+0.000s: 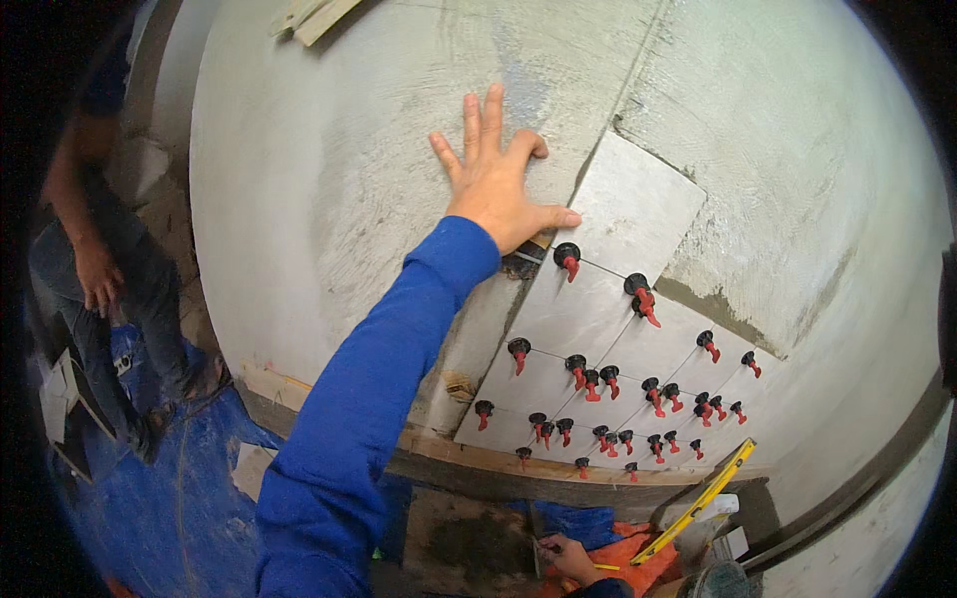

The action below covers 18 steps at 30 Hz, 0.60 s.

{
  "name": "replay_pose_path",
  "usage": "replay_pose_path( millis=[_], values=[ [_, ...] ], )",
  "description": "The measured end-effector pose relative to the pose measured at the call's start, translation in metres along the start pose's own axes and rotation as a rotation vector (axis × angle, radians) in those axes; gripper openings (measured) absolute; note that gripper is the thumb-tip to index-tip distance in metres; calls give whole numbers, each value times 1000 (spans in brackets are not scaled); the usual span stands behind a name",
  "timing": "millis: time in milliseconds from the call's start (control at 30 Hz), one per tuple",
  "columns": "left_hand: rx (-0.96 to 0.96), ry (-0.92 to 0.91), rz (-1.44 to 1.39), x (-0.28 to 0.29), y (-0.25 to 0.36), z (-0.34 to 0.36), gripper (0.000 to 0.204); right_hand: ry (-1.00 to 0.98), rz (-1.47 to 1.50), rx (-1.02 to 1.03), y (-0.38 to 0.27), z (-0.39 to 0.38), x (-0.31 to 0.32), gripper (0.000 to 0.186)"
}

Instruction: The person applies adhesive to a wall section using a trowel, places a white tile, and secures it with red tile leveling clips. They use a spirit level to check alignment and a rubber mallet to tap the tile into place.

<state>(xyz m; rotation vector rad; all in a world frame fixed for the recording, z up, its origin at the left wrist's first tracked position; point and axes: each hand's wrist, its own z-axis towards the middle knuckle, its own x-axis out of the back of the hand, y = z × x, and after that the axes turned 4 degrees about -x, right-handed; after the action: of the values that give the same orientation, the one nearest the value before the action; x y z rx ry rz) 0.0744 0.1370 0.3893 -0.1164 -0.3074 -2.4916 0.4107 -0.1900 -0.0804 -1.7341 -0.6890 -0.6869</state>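
Note:
My left hand, in a blue sleeve, is spread against the rough grey wall. Its thumb reaches the left edge of the topmost pale tile; the index finger is bent. Below and to the right, rows of pale tiles cover the lower wall. Black tile levelling clips with red handles stick out of their joints. Low in the view, my right hand is closed round a thin grey tool, seen nearly edge-on, beside a board smeared with dark mortar. Its exact kind is unclear.
A yellow spirit level leans at the lower right, above orange sheeting and near a bucket. Another person stands at the far left. Blue tarpaulin covers the floor; a wooden batten runs beneath the tiles.

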Motion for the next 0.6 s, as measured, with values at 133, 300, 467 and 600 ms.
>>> replay_pose_path(
  millis=[133,300,467,600],
  values=[
    [-36,-18,47,-1,-5,0,72,-232,-189,96,-34,28,1,40],
    [-89,-46,80,0,-10,4,67,-227,-29,239,-66,60,-2,47],
    [-21,-154,51,11,-9,9,65,-381,-248,471,-76,46,11,53],
    [-3,-199,12,19,-8,11,63,-439,-166,603,-89,26,41,53]
  ],
)
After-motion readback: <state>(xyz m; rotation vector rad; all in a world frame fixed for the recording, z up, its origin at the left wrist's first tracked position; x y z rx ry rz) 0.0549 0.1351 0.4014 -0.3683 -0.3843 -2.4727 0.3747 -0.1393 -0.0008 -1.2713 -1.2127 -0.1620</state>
